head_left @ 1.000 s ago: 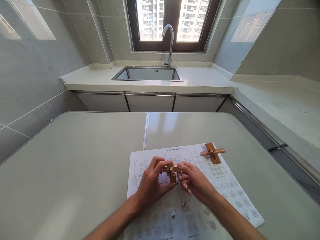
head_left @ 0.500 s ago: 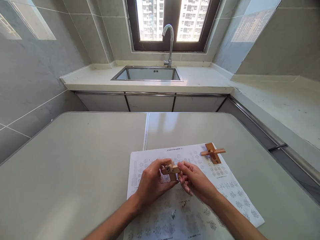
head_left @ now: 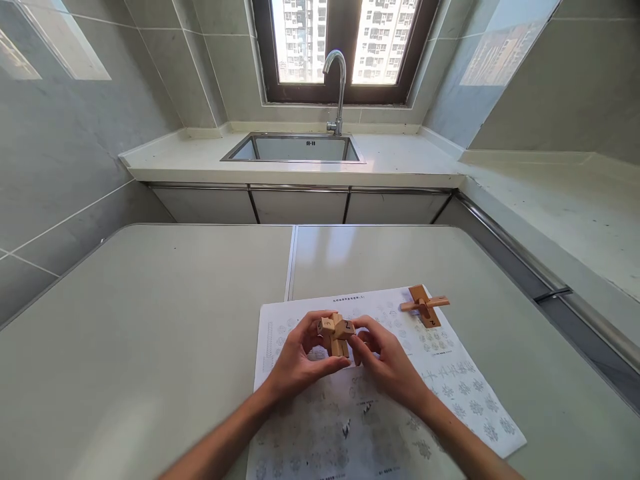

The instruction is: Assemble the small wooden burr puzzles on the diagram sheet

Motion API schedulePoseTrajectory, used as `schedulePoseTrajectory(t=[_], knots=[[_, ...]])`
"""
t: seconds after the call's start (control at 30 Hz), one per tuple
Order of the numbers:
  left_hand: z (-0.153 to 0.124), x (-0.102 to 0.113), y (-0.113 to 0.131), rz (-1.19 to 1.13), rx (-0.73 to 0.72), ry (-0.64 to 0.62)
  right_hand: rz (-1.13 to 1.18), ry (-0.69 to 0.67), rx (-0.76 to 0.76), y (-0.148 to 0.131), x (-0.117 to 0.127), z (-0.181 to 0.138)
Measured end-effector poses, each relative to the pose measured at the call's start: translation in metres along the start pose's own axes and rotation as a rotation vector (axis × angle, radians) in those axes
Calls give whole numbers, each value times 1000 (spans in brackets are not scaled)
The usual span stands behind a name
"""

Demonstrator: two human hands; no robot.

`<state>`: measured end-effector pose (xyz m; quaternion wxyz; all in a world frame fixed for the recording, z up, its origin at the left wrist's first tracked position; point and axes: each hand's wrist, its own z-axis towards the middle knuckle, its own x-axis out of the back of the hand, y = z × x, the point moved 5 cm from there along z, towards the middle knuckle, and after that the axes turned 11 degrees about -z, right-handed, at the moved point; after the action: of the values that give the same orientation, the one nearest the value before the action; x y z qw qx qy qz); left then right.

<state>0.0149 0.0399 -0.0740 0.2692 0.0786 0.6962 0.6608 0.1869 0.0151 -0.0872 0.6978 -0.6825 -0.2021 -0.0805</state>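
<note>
Between my hands is a light wooden burr puzzle of interlocking bars, with dark characters on some bar ends. My left hand grips it from the left, thumb under the lower bars and fingers behind the top. My right hand pinches the right-hand bar end, which bears a dark mark like a "2". Both hands are over a printed instruction sheet. Farther right, a second, reddish-brown wooden puzzle of crossed flat pieces rests on the sheet's upper right corner.
The sheet lies on a pale table with a seam down its middle. Beyond the table are a white counter, a sink and a curved faucet below a window. A counter with a metal-edged front runs along the right.
The burr puzzle has been turned, so different marked bar ends face me. My right hand has closed in on its right side, and the left fingers have shifted around it.
</note>
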Motion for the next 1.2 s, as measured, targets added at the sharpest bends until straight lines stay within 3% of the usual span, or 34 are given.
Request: schedulePoseTrajectory(t=[0.13,0.3,0.53,0.73,0.93,1.2], knots=[[-1,1,-7,-42,37,-56,136,-109,20,-2,-3,-1],[-4,-1,-4,49,10,-105,401,-241,-85,2,-8,-2],[-4,-2,-1,99,18,-100,626,-252,-175,5,-10,-1],[-3,-2,-3,64,1,-39,1035,-118,-339,21,-2,8],[-2,-3,-3,131,36,-49,1367,42,-350,41,15,21],[-1,-3,-4,146,30,-49,1292,185,-278,48,30,24]])
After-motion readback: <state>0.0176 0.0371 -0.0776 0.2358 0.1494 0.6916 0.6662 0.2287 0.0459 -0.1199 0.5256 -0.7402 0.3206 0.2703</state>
